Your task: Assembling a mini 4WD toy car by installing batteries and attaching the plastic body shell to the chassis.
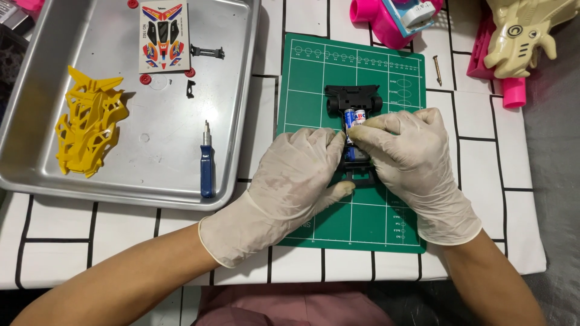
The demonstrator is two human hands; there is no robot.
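White cloth with black grid lines covered the table, and a green cutting mat (pixel 374 223) lay on it in front of the person. Nearest the camera, both forearms came up from the bottom edge. Left hand (pixel 290 181), gloved, rested curled on the mat, its fingers pressed against the side of the black toy car chassis (pixel 353 99). Right hand (pixel 411 157), gloved too, pinched a blue and white battery (pixel 355 116) between thumb and fingertips, right over the middle of the chassis. By the look of it, the battery-seating step was in hand; finishing it would call for a firm downward press with the frame held steady. Chassis sat mid-mat, its long axis running away from the person, wheels at the far end; battery lay along the same line. Off to the left, a metal tray (pixel 36 121) held a blue-handled screwdriver (pixel 206 166), a yellow car shell (pixel 87 124), and, farther back, a sticker sheet (pixel 163 36). Beyond the mat, pink and cream toys (pixel 525 36) crowded the far edge.
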